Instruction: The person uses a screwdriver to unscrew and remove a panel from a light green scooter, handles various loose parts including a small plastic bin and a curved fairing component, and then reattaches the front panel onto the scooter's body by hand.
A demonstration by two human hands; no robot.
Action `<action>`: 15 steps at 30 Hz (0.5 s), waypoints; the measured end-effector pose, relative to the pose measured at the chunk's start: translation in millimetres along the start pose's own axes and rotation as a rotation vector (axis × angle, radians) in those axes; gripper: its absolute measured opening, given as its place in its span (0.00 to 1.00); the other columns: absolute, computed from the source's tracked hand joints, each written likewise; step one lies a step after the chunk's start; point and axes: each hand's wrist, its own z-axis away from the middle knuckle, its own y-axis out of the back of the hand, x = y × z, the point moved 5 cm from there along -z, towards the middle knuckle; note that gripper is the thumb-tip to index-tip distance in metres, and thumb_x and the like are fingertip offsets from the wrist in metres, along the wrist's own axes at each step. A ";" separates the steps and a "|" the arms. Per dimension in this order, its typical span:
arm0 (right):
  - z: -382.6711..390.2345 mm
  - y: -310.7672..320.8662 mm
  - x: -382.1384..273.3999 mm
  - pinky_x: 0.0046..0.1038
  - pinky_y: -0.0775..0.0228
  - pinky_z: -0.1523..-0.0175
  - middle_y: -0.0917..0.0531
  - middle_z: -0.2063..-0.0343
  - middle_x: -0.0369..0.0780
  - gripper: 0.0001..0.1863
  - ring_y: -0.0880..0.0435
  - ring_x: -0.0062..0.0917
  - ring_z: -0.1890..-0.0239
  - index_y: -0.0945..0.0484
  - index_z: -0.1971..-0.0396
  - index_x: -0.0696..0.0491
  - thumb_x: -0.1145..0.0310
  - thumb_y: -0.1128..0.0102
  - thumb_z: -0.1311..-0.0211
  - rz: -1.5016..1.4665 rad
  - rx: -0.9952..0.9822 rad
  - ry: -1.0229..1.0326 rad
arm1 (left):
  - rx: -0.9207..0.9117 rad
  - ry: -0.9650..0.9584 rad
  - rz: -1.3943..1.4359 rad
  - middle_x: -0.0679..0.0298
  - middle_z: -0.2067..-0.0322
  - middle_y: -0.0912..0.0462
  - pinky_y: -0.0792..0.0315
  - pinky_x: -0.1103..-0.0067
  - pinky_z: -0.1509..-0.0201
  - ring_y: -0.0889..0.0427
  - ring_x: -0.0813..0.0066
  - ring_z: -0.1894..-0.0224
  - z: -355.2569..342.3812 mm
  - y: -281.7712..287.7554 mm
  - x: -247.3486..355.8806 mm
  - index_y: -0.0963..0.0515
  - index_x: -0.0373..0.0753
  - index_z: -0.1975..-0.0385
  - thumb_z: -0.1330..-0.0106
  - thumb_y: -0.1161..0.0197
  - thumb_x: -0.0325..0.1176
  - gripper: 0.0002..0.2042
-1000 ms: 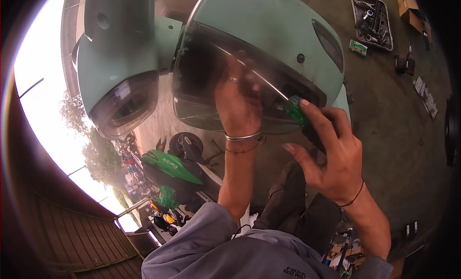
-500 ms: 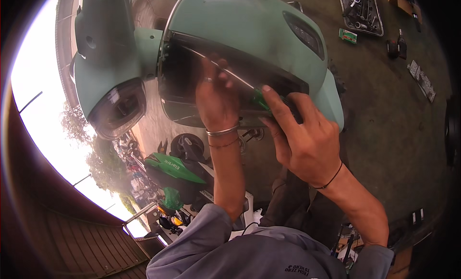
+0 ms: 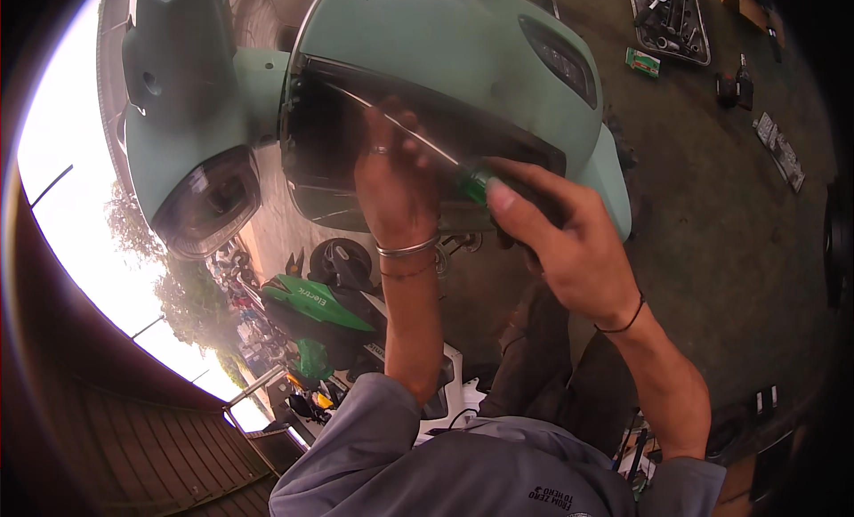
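Note:
A screwdriver with a green handle [image 3: 474,184] and a long thin metal shaft [image 3: 436,149] slants up and left into the dark opening [image 3: 325,130] of a mint-green scooter body [image 3: 418,36]. My right hand [image 3: 574,241] is wrapped round the handle, thumb lying along it. My left hand [image 3: 396,183] is inside the opening's edge, its dim, curled fingers closed about the shaft. Shadow hides the screwdriver's tip and what it touches.
Left of the opening stands the scooter's front part with its headlight [image 3: 209,205]. A green-and-black vehicle [image 3: 316,302] is below. On the floor at right lie a tool tray [image 3: 669,23], a small green box [image 3: 642,62] and a dark power tool [image 3: 745,83].
My right hand has turned on the handle, bringing the thumb on top where the index finger was stretched out. The scooter appears shifted slightly left in view. The left hand keeps its place by the shaft.

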 end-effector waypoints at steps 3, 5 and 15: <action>2.3 -6.7 7.5 0.26 0.33 0.78 0.22 0.76 0.43 0.21 0.27 0.21 0.84 0.27 0.44 0.58 0.63 0.43 0.32 -0.353 -0.018 -0.331 | 0.050 0.024 -0.020 0.66 0.65 0.26 0.36 0.86 0.70 0.33 0.84 0.71 2.9 -7.1 -1.0 0.30 0.34 0.49 0.27 0.43 0.41 0.17; 8.4 -11.0 -2.8 0.28 0.32 0.78 0.22 0.75 0.44 0.22 0.25 0.22 0.83 0.28 0.43 0.58 0.63 0.43 0.32 0.153 0.236 0.126 | 0.068 0.010 -0.053 0.66 0.66 0.26 0.36 0.86 0.70 0.33 0.84 0.71 4.6 -3.6 1.5 0.30 0.34 0.50 0.27 0.43 0.41 0.17; -2.0 -7.3 3.2 0.24 0.35 0.80 0.23 0.77 0.42 0.21 0.27 0.18 0.81 0.24 0.47 0.57 0.60 0.41 0.34 -0.303 -0.048 -0.354 | 0.067 0.055 -0.001 0.65 0.66 0.27 0.35 0.86 0.70 0.34 0.83 0.70 1.6 -7.9 0.3 0.31 0.34 0.51 0.26 0.44 0.40 0.15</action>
